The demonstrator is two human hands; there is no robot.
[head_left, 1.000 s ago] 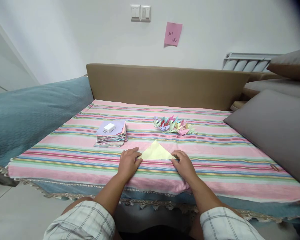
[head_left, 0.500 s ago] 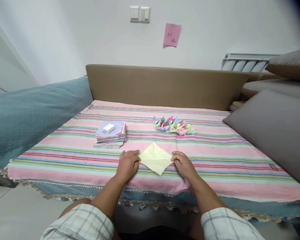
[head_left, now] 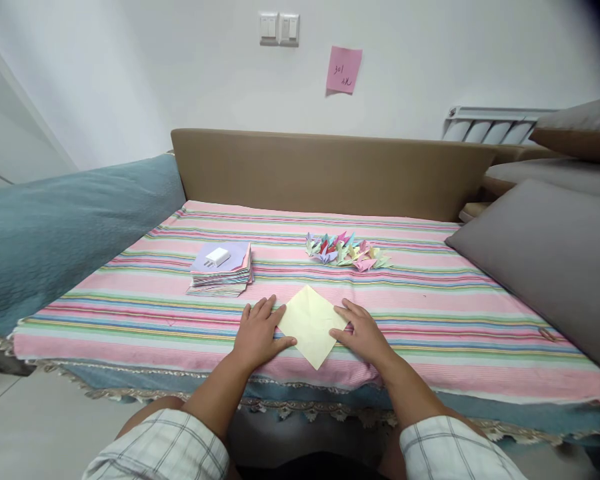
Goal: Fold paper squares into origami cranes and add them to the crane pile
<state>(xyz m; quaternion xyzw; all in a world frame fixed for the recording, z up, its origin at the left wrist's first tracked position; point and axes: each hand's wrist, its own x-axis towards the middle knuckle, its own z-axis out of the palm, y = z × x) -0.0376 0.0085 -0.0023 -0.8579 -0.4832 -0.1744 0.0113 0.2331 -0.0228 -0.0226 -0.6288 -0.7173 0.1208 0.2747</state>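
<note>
A pale yellow square of origami paper (head_left: 312, 328) lies spread on the striped cloth, one corner pointing at me. Fold lines cross its surface. My left hand (head_left: 260, 333) rests flat at its left corner, fingers spread, the thumb touching the lower left edge. At the right corner, my right hand (head_left: 361, 332) has its fingers apart, with fingertips and thumb on the paper. Beyond the paper is a cluster of small folded paper cranes (head_left: 347, 252) in several colours. To the left stands a stack of coloured paper sheets (head_left: 222, 277), with a white plug adapter (head_left: 217, 257) on top.
The striped cloth (head_left: 130, 293) covers a seat with a brown backrest (head_left: 330, 173). Grey cushions (head_left: 545, 247) lean at the right, and a blue padded armrest (head_left: 80, 213) borders the left. A small brownish loop (head_left: 547, 335) lies near the right cushion.
The paper was a folded triangle held at both ends. Its front half has come down toward me, so it now lies as a full square. Both hands have spread their fingers.
</note>
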